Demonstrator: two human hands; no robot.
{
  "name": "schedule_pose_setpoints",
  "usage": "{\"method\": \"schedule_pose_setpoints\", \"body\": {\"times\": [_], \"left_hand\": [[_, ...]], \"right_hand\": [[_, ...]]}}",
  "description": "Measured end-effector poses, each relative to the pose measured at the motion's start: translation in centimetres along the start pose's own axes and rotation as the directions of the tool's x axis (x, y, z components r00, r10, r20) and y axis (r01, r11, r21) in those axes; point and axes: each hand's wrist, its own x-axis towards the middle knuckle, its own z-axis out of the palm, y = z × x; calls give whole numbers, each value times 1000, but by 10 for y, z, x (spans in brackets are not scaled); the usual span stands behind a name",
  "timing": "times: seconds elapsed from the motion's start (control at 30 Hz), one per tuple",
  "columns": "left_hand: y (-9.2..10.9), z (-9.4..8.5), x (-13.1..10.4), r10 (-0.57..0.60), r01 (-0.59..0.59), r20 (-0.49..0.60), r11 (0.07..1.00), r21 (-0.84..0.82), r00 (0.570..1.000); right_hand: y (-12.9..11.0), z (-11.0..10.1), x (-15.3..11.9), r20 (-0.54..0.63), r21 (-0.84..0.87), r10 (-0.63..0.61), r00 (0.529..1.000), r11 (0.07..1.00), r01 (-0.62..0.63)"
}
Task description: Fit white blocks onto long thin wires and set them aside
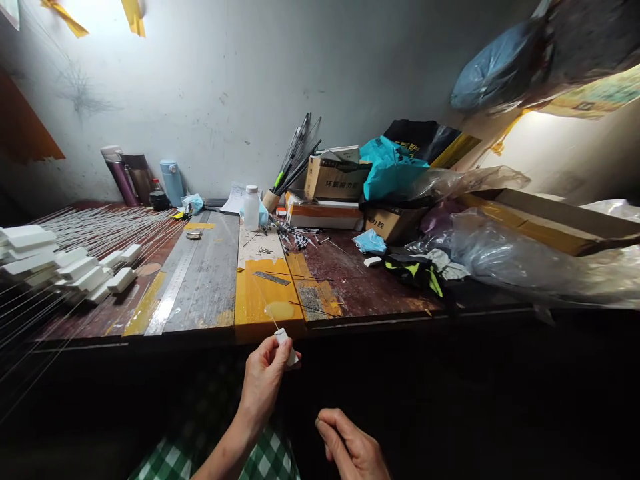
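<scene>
My left hand [265, 370] is closed on a small white block [283, 337], just in front of the table edge. A thin rod [273, 317] sticks out of the block's upper end, over the yellow-taped strip. Lower and to the right, my right hand [353, 443] has thumb and forefinger pinched together; anything between them is too small to make out. On the taped strip lies a pale, wet-looking puddle [280, 310], with a short metal strip [271, 277] behind it. At far left, several white blocks [83, 273] with thin rods are piled up.
A white plastic bottle [251, 208] stands at the back beside a holder of dark rods [295, 160]. Cardboard boxes [336, 177] and clear plastic bags [520, 250] crowd the right side. Flasks [173, 183] line the wall. A long ruler [173, 293] lies on the grey board.
</scene>
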Motion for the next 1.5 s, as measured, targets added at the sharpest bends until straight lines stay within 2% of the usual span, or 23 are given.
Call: {"method": "schedule_pose_setpoints", "body": {"times": [0.1, 0.3, 0.47, 0.57, 0.77, 0.97, 1.17, 1.5], "left_hand": [[-7, -2, 2, -18, 18, -3, 1000, 10, 1000], [-18, -7, 3, -40, 40, -25, 999, -1, 999], [-17, -7, 4, -37, 37, -23, 999, -13, 999], [-14, -6, 4, -42, 41, -26, 999, -16, 999], [-10, -6, 6, -49, 49, -45, 999, -14, 998], [-7, -6, 7, -28, 25, -55, 998, -51, 998], [-8, -5, 9, -35, 34, -42, 999, -31, 999], [-16, -2, 4, -47, 47, -20, 999, -13, 999]], "right_hand": [[-6, 0, 7, 11, 1, -7, 1000, 1000, 7], [-15, -9, 10, 155, -33, 1, 988, 999, 4], [-15, -10, 6, 118, -23, 50, 992, 999, -48], [-17, -11, 8, 105, -47, 30, 994, 999, -25], [-23, -13, 18, 171, -36, 25, 985, 999, -19], [-28, -15, 16, 121, -72, 43, 992, 997, -34], [-22, -14, 17, 115, -107, -32, 993, 993, 45], [-26, -8, 32, 137, -75, -43, 990, 996, 54]]}}
